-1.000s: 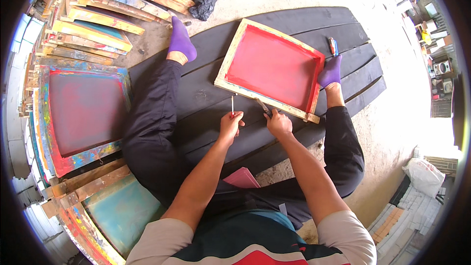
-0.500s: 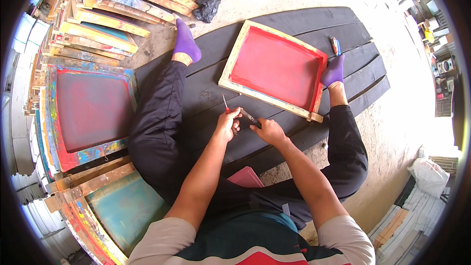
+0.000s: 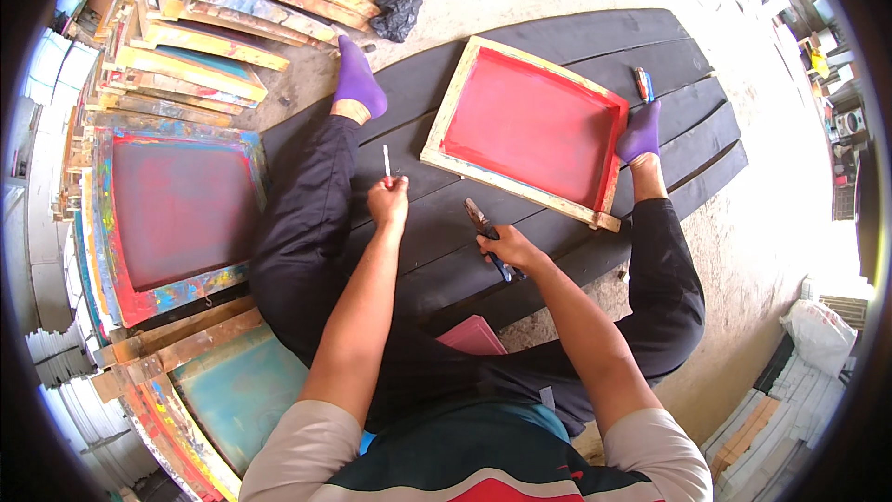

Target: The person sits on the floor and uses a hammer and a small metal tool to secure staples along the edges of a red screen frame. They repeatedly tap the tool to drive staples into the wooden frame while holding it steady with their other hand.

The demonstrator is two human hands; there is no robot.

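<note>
A slim pointed tool (image 3: 386,160), with a pale metallic shaft and red near its base, stands up from my left hand (image 3: 390,203); its exact kind is unclear. My left fingers are closed round it. In my right hand (image 3: 509,248) is a pair of pliers (image 3: 477,216), worn jaws pointing up and left, dark blue handles showing below the palm. The hands are apart, above black planks (image 3: 427,246). Just beyond them lies a wooden screen-printing frame (image 3: 446,102) with red mesh, a corner pointing toward my right foot.
A small red and blue object (image 3: 644,84) lies beside my right foot. Paint-stained screen frames (image 3: 186,214) stand and stack along the left. A black plastic bag (image 3: 397,6) sits near the far stack. Between my legs is a pink flat item (image 3: 472,335).
My hands have moved apart. The left one went left and up with the slim tool, turned more upright; the right one now shows the pliers' jaws and handles more fully.
</note>
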